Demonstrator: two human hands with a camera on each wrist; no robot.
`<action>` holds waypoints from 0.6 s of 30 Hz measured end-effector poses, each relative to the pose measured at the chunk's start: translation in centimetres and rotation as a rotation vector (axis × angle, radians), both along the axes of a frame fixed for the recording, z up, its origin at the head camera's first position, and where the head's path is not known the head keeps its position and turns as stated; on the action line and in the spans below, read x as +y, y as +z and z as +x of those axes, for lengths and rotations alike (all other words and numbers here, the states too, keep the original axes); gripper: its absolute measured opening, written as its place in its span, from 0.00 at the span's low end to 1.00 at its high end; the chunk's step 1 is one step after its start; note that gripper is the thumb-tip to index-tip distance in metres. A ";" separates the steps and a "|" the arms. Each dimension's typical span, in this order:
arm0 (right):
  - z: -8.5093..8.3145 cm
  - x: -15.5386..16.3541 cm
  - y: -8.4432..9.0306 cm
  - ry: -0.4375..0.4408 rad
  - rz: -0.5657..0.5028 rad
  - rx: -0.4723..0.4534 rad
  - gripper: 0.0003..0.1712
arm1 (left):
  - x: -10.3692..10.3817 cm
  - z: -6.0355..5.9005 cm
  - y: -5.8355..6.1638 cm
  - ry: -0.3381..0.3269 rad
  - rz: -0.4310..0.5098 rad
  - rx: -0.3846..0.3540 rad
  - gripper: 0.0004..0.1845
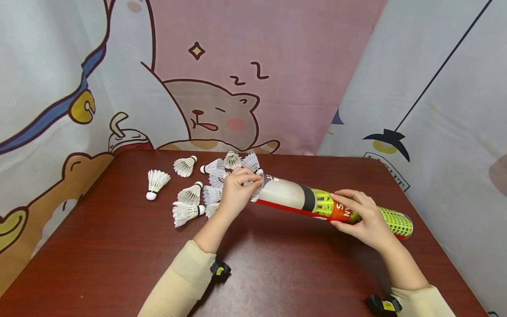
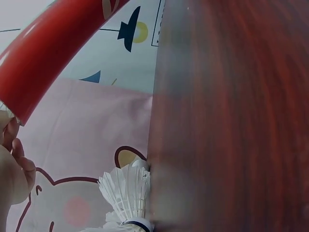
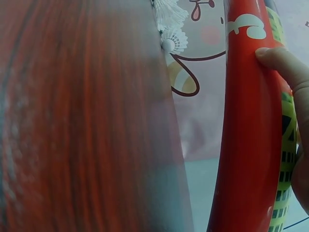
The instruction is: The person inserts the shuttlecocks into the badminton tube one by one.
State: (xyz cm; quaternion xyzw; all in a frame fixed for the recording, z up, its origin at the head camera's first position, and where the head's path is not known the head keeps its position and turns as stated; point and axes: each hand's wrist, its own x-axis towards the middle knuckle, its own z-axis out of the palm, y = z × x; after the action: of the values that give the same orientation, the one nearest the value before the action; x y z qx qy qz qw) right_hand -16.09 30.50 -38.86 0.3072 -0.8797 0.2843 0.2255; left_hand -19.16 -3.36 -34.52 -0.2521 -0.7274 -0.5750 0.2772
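Hands worked together: the right hand held a long red, white and green tube above the dark red table; the left hand pinched a white feather shuttlecock at its mouth. Pushed crooked, the feathers could bend

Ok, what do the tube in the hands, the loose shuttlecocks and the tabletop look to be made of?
Tube: probably printed card or plastic with a glossy red, white and yellow-green skin; it throws highlights in the wrist views. Shuttlecocks: white feather-like skirts, real feather or nylon I cannot tell, on rounded white heads, possibly cork. Table: reddish-brown wood-grain top, likely laminate or varnished wood, with a faint sheen.
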 end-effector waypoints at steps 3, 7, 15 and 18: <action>0.1 0.0 0.0 -0.001 0.001 -0.018 0.44 | 0.0 0.0 -0.1 -0.004 -0.023 0.024 0.05; 0.0 -0.1 0.0 0.010 0.001 -0.018 0.44 | 0.0 -0.1 -0.2 -0.005 -0.042 0.031 0.05; -0.1 0.0 0.0 0.004 -0.018 0.023 0.46 | 0.0 -0.2 -0.4 -0.007 -0.015 0.056 0.08; 0.1 0.1 0.1 -0.015 -0.024 0.016 0.45 | -0.1 -0.3 -0.4 -0.014 -0.012 0.061 0.11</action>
State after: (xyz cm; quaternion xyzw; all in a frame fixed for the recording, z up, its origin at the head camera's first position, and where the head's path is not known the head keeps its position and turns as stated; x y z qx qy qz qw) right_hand -16.00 30.62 -38.75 0.2999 -0.8769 0.2906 0.2382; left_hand -19.43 -3.51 -34.93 -0.2765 -0.7201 -0.5646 0.2936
